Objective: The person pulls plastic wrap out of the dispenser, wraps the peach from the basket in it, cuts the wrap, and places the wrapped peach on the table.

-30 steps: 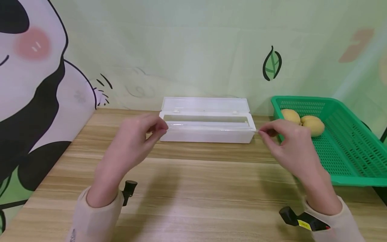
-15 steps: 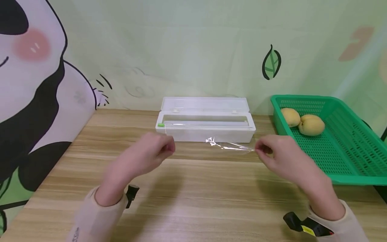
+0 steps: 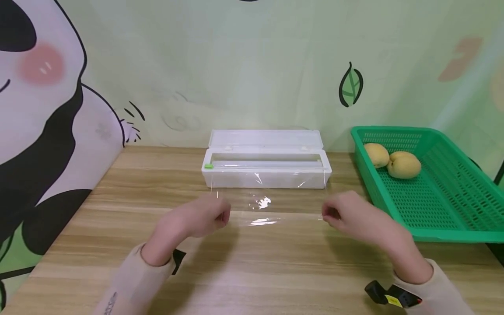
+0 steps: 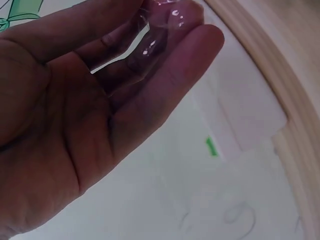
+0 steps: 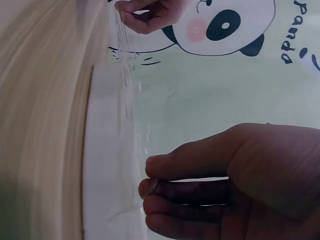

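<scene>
A sheet of clear cling film (image 3: 263,203) stretches from the white dispenser box (image 3: 264,179) toward the near side of the table. My left hand (image 3: 201,215) pinches its left corner and my right hand (image 3: 350,216) pinches its right corner. In the left wrist view, shiny film wraps over the fingertips (image 4: 177,15) of the left hand. The right wrist view has the thumb and index finger (image 5: 149,186) together at the film's edge. The box's lid (image 3: 265,139) stands raised at the back, and a film roll (image 3: 267,164) lies inside. A green slider (image 3: 208,166) sits at the box's left end.
To the right stands a green plastic basket (image 3: 453,197) with two yellow mangoes (image 3: 404,165) at its left back corner. The wooden table (image 3: 252,271) meets a printed wall cloth (image 3: 267,65) behind the box.
Both hands have drawn back from the box toward the body, pulling film out. The sheet, bunched near the right hand half a second ago, is now spread between the two hands.
</scene>
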`<state>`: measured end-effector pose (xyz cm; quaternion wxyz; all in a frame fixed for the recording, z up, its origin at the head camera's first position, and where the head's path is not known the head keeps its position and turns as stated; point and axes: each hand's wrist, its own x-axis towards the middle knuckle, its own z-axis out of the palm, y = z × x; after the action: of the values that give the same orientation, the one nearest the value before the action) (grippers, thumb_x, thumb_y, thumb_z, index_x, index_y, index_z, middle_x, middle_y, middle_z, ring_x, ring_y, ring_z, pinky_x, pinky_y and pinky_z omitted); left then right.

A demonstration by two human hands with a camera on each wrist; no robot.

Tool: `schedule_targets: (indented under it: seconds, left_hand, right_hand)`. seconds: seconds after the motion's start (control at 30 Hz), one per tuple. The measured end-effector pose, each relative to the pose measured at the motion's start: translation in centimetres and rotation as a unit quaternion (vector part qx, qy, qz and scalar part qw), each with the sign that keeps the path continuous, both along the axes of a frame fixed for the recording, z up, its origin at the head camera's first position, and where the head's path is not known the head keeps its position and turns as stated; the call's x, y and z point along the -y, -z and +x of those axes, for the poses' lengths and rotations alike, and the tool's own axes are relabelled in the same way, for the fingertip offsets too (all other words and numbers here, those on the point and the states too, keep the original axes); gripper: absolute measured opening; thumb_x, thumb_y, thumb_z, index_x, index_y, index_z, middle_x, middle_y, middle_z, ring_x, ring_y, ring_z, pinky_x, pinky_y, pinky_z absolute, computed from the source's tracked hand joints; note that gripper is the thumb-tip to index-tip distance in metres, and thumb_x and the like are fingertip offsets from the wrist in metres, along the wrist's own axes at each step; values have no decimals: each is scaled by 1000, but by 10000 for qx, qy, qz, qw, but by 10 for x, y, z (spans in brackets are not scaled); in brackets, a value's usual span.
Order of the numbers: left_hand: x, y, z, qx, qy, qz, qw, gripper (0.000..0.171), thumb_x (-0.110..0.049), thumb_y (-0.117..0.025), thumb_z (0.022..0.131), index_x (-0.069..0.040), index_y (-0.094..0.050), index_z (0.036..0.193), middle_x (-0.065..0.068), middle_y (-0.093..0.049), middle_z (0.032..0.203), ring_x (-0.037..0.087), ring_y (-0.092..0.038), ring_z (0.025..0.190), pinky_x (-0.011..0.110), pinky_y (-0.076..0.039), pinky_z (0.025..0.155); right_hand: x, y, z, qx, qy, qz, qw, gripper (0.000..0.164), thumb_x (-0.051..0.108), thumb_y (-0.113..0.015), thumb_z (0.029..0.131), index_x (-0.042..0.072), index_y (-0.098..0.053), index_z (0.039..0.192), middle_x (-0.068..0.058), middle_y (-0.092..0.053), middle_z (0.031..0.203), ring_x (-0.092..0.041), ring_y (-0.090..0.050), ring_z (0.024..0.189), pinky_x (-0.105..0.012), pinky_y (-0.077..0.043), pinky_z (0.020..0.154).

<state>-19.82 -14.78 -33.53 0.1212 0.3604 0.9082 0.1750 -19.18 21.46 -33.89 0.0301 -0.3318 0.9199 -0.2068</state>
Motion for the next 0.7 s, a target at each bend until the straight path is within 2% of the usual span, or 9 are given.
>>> schedule_targets:
  seconds: [0.13, 0.33, 0.53, 0.7]
  left_hand:
    - [2, 7, -4, 217, -50, -314, 9993, 26, 9, -57, 89, -12, -56, 73, -6, -49, 69, 9, -44, 65, 24, -41, 62]
    - [1, 15, -9, 682, -473, -723, 9939, 25, 10, -63, 87, -12, -59, 76, -3, -53, 74, 13, -49, 70, 27, -43, 66]
    - [-3, 20, -10, 768, -673, -991, 9898, 23, 10, -67, 83, -11, -65, 74, 0, -57, 75, 15, -51, 71, 29, -45, 65]
    - [-3, 22, -8, 672, -671, -1091, 9895, 20, 8, -71, 80, -11, -69, 73, -2, -60, 73, 13, -52, 69, 30, -47, 64]
  right_hand:
    - [6, 11, -3, 279, -246, 128, 9992, 23, -1, -70, 92, 15, -64, 77, 12, -52, 68, -4, -46, 63, -25, -44, 56]
    - [14, 28, -6, 639, -459, 492, 9957, 23, -1, -71, 90, 15, -64, 76, 11, -53, 69, -4, -48, 64, -24, -45, 57]
    - [18, 36, -9, 691, -431, 725, 9940, 22, -1, -74, 90, 14, -67, 75, 11, -55, 69, -5, -49, 64, -25, -46, 59]
    - [19, 40, -9, 745, -383, 857, 9928, 21, -1, -76, 90, 14, -69, 76, 10, -57, 70, -5, -50, 65, -26, -48, 60]
